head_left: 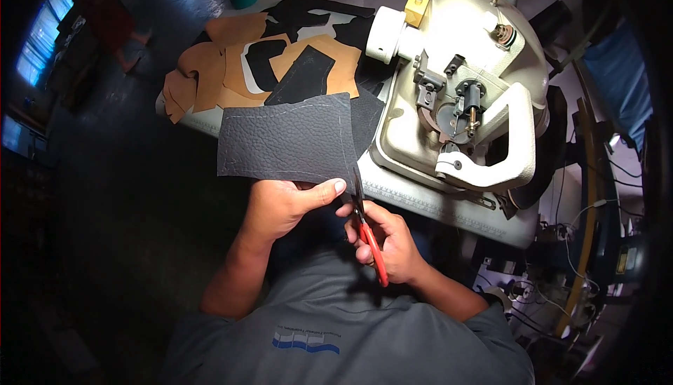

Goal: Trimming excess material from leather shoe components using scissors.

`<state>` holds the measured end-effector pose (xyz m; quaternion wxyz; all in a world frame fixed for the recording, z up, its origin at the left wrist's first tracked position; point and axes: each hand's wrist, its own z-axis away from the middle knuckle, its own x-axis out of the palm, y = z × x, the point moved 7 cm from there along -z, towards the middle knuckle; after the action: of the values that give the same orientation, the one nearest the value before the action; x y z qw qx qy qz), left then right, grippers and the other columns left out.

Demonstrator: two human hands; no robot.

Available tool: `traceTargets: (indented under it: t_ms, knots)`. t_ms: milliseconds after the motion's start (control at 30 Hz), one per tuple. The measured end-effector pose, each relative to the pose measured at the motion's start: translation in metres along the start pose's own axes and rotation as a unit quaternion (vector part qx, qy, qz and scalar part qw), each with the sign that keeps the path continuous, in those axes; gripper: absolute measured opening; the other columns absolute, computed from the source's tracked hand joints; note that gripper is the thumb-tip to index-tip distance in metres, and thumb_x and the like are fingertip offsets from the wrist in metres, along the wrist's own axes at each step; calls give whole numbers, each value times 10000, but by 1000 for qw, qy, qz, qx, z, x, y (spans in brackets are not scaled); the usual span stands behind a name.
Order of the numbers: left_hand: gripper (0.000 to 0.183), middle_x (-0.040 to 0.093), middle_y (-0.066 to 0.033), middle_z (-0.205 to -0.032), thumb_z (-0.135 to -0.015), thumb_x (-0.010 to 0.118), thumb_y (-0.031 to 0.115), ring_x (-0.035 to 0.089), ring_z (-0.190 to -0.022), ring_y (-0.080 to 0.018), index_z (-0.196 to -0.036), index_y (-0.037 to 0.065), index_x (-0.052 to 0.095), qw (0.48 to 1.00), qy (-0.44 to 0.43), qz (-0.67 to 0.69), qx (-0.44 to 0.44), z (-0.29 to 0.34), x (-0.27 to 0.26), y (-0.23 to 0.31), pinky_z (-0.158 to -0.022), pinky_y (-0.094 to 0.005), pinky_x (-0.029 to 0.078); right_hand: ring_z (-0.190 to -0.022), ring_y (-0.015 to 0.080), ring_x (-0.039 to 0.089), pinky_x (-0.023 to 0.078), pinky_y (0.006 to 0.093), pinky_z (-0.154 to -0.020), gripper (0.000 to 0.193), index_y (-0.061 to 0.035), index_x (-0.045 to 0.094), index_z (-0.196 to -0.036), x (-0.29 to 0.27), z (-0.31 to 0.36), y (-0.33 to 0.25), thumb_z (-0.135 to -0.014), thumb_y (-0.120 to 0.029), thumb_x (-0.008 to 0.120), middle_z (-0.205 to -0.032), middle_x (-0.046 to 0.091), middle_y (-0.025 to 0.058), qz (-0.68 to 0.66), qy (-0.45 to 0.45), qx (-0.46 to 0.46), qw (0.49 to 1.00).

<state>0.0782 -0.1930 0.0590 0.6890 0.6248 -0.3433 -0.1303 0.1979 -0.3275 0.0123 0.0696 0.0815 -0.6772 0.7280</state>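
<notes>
A dark grey, pebbled piece of leather [284,139] with pale outline marks is held up in front of me. My left hand [284,203] grips its lower edge, thumb on top and the other fingers hidden beneath. In my right hand [385,238] is a pair of scissors [371,245] with red handles, fingers closed around them. The dark blades point away from me and lie at the leather's right edge, near the lower right corner. How far they part is hard to make out.
Tan leather pieces [203,69] and black leather pieces [301,76] lie piled on the white table [449,210] beyond the held piece. A cream-coloured machine [463,69] stands at the right. Cables [585,273] hang at far right. Another person [105,17] is at the upper left.
</notes>
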Motion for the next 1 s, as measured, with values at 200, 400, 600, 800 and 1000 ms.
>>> traceTargets:
  t_ms: [200, 400, 600, 800, 1000]
  knots:
    - [350, 722, -86, -1132, -886, 791, -87, 700, -1047, -173, -1213, -31, 682, 999, 8, 32, 5, -1, -1, -1, -946, -327, 579, -732, 41, 468, 418, 228, -681, 682, -12, 596, -1392, -1, 0, 5, -828, -207, 927, -825, 516, -34, -3, 3, -7, 1000]
    - [350, 724, -87, -1131, -879, 791, -83, 694, -1039, -170, -1207, -26, 684, 1000, 6, 6, -2, -2, -1, 0, -949, -322, 568, -808, 69, 521, 404, 241, -712, 842, -32, 597, -1411, 0, 4, 10, -806, -525, 913, -876, 587, -8, -39, 3, 28, 999]
    - [341, 725, -80, -1113, -862, 805, -68, 693, -1021, -171, -1180, -29, 688, 1000, 7, -8, 14, -2, -2, 0, -938, -331, 566, -755, 55, 509, 390, 226, -675, 731, -24, 587, -1438, 2, 5, 11, -872, -371, 893, -836, 578, -15, -50, 9, 18, 999]
    - [334, 725, -84, -1117, -867, 802, -70, 692, -1034, -170, -1179, -36, 688, 1000, 7, 1, -14, -1, -3, -6, -944, -331, 568, -713, 27, 476, 391, 212, -652, 622, -3, 584, -1452, 2, 6, 10, -897, -115, 840, -797, 546, -35, -45, 17, 6, 999]
    - [386, 719, -92, -1151, -862, 802, -82, 693, -1054, -173, -1223, -41, 670, 1000, 4, -5, 9, -3, -4, -8, -944, -335, 575, -691, 5, 473, 423, 203, -669, 614, 12, 579, -1463, 1, 8, 13, -889, 19, 796, -772, 536, -48, -35, 23, 15, 999]
